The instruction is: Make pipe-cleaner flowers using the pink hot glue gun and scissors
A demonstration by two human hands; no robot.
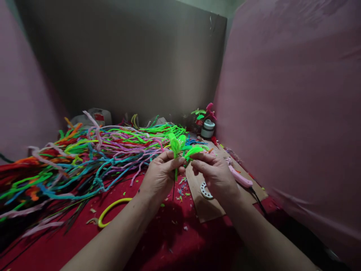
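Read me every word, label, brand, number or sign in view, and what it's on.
Nothing is readable.
Red label on the white container at the back left: too small and blurred to read.
Pink tool on the cardboard: no legible marking.

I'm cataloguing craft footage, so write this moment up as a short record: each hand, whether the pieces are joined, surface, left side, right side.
Left hand: pinches an upright green piece
Right hand: pinches a sideways green piece
Joined: cannot tell; fingers partly hide where they meet
Surface: red covering, with small scraps
Left side: heap of multicoloured fuzzy stems; yellow ring
Right side: cardboard sheet bearing a white holed ring and pink-handled tool
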